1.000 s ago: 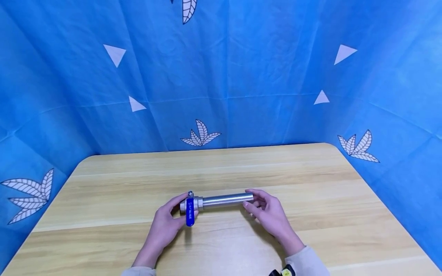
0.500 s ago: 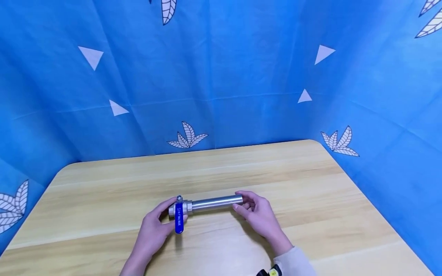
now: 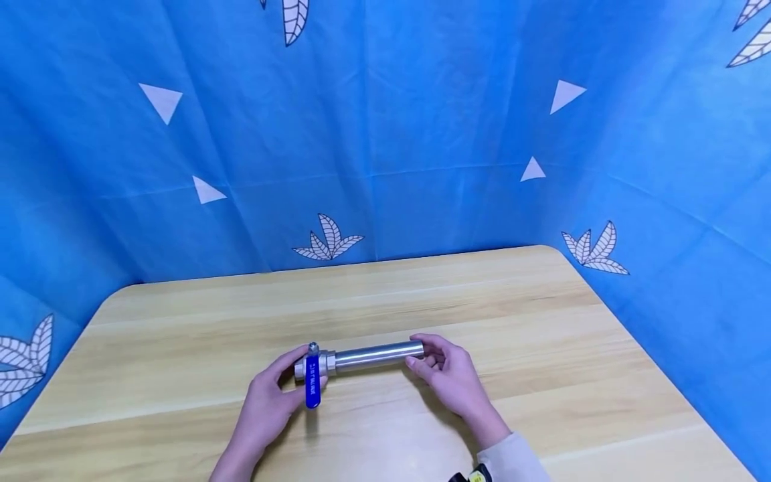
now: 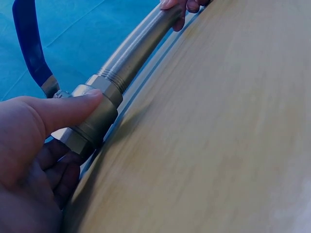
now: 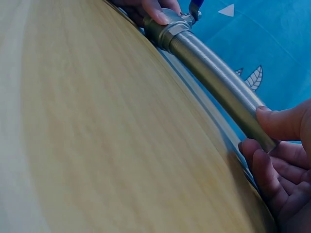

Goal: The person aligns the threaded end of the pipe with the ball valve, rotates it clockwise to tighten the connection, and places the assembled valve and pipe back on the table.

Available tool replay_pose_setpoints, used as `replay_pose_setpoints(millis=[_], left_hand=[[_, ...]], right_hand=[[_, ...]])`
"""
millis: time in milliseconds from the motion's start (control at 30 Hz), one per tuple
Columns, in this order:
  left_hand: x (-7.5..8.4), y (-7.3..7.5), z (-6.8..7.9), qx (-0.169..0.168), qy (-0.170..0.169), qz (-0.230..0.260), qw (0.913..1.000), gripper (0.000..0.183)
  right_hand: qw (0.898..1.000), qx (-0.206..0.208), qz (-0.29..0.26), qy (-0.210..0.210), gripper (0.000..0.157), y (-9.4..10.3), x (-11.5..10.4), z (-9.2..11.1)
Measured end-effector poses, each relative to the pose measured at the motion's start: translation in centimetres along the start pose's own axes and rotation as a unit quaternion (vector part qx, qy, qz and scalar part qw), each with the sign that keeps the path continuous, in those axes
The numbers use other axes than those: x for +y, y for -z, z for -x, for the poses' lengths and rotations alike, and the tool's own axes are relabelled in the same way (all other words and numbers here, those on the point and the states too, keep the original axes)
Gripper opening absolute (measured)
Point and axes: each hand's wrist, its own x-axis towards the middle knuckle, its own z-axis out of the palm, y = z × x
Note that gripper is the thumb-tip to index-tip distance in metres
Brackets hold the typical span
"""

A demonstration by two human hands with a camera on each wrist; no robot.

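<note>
A steel ball valve [image 4: 97, 116] with a blue lever handle [image 3: 312, 381] is joined to a straight metal pipe [image 3: 379, 355]. Threads show on the pipe where it enters the valve's hex end in the left wrist view. My left hand [image 3: 268, 402] grips the valve body, thumb on the near side and fingers round the far side. At the pipe's free end, my right hand [image 3: 452, 378] pinches it between thumb and fingers. Valve and pipe lie nearly level, slightly above the tabletop, and the lever points toward me.
The pale wooden table [image 3: 482, 294] has rounded far corners. A blue curtain [image 3: 421, 134] with white leaf and triangle prints hangs behind it and along the sides. A black device with a yellow label [image 3: 476, 475] sits at my right sleeve.
The head view has turned slightly to the right, so everything sits further left in the picture. Both hands keep their hold on the valve and pipe, with no clear movement between them.
</note>
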Motion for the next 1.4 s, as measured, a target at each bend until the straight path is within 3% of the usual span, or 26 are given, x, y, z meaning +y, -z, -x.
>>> replay_pose_setpoints(millis=[233, 433, 633, 1200, 1400], left_hand=[[0.05, -0.08, -0.23, 0.001, -0.018, 0.003, 0.9998, 0.066], [-0.37, 0.04, 0.01, 0.007, -0.013, 0.008, 0.9999, 0.064], [-0.68, -0.19, 0.43, 0.000, 0.006, 0.017, 0.9998, 0.065], [-0.04, 0.30, 0.09, 0.007, -0.017, 0.023, 0.9996, 0.063], [-0.30, 0.33, 0.28, 0.011, -0.025, 0.023, 0.9994, 0.063]], right_hand=[[1.000, 0.007, -0.012, -0.003, 0.046, 0.03, -0.12, 0.04], [0.999, -0.005, -0.037, 0.001, 0.046, -0.18, 0.07, 0.02], [1.000, -0.005, -0.023, -0.013, 0.044, -0.28, 0.45, 0.18], [1.000, 0.003, -0.015, -0.017, 0.033, -0.20, -0.29, -0.39], [1.000, 0.003, -0.003, -0.017, 0.039, -0.47, -0.28, -0.08]])
